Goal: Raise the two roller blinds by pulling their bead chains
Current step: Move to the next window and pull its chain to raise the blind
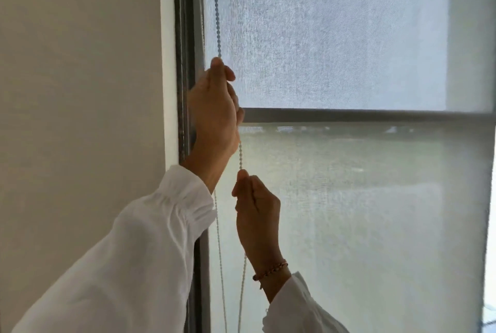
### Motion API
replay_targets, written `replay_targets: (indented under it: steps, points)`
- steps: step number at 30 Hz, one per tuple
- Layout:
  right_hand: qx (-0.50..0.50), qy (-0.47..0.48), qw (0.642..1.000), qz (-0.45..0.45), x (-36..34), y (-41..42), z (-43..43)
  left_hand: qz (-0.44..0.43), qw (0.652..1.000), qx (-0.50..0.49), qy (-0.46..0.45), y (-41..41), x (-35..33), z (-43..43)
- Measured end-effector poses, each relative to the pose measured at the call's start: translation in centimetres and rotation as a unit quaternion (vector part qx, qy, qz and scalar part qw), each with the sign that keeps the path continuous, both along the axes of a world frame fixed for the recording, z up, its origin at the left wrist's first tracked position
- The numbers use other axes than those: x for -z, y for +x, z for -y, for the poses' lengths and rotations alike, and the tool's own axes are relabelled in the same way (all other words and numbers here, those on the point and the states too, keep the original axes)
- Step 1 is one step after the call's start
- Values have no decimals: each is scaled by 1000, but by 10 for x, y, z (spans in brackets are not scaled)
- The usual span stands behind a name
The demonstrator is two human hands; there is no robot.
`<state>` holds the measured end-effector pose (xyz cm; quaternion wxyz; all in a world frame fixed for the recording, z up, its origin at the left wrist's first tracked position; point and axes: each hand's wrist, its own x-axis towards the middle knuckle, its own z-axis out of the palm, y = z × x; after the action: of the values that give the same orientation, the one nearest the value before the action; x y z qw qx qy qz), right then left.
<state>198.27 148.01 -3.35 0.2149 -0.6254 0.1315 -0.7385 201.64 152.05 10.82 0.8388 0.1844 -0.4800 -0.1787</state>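
A white bead chain (217, 5) hangs down the left edge of the window. My left hand (214, 109) is closed around it high up, level with the front blind's bottom bar. My right hand (256, 209) pinches the same strand just below. Under my hands the chain hangs as a loop of two strands (218, 249). The front roller blind (335, 31) is grey-white fabric; its dark bottom bar (362, 115) sits about mid-window. Behind and below it a second, sheer blind (362, 225) covers the lower window down to the frame's bottom edge.
A beige wall (80, 77) fills the left side, ending at the dark window frame (185, 37). Both arms wear loose white sleeves (128, 265). A beaded bracelet (270, 269) circles my right wrist. A bright gap shows at the window's lower right (489, 305).
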Motion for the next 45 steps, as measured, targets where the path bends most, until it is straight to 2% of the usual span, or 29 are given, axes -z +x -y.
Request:
replay_targets:
  steps: [4,7,13,16,18,20,22,25,27,33,38,42,45]
  points:
    - [-67,111,991,34,-27,-9,7,37,999,14,-19,3,22,5]
    - [-148,111,981,58,-53,-16,3,88,994,-60,7,6,64,11]
    - [-288,127,948,40,-99,-14,-18,152,981,-87,79,16,152,12]
    - [-165,144,976,1,-114,3,-22,229,955,-174,78,23,186,15]
    - [-48,133,990,26,-111,17,-19,240,947,-188,101,27,200,17]
    - [52,81,995,38,-98,25,-19,222,955,-146,135,29,204,14]
    - [91,22,995,37,-87,27,-23,169,966,-53,189,32,200,9]
    - [101,-22,993,59,-79,22,-28,133,960,65,238,42,189,9]
    - [106,-35,992,61,-70,18,-31,131,958,91,237,51,177,9]
    - [131,-43,990,35,-10,3,-37,156,966,140,153,52,108,-8]
    - [153,-45,987,19,36,-2,-47,131,951,262,100,30,68,-29]
    - [121,-40,992,-5,36,-8,-58,61,969,204,123,7,64,-40]
    - [13,47,999,2,31,-15,-60,19,984,160,73,-2,68,-47]
